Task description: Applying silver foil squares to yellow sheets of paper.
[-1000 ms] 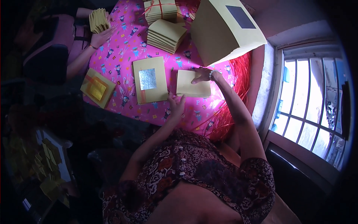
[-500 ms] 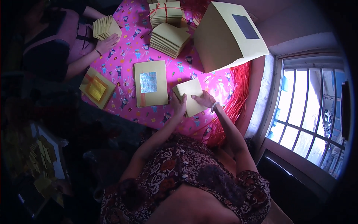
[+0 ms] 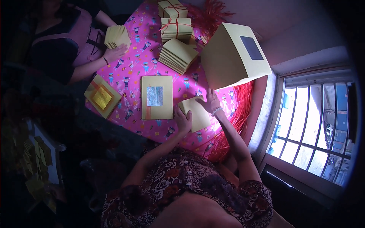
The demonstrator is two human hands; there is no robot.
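In front of me a small stack of yellowish paper (image 3: 198,121) lies on the pink table cover. My left hand (image 3: 183,120) grips its left edge, thumb on top. My right hand (image 3: 211,102) is open at the stack's upper right, fingers stretched away from me and thumb out toward the sheets. Its fingertips are close to the lower edge of a tall pile of yellowish paper (image 3: 220,57) with a dark rectangle on its side; I cannot tell if they touch. Left of my left hand lies a sheet stack with a silver square (image 3: 155,96).
A stack with a gold square (image 3: 102,99) lies at the table's left edge. Fanned paper (image 3: 178,56) and bundles tied with red string (image 3: 176,28) sit farther back. Red strands (image 3: 243,110) hang along the right side. A co-worker's hand (image 3: 116,53) holds folded paper (image 3: 117,36).
My right hand has let go of the small stack and moved away from me toward the tall pile, fingers straightening. My left hand stays on the stack. The whole view has shifted slightly.
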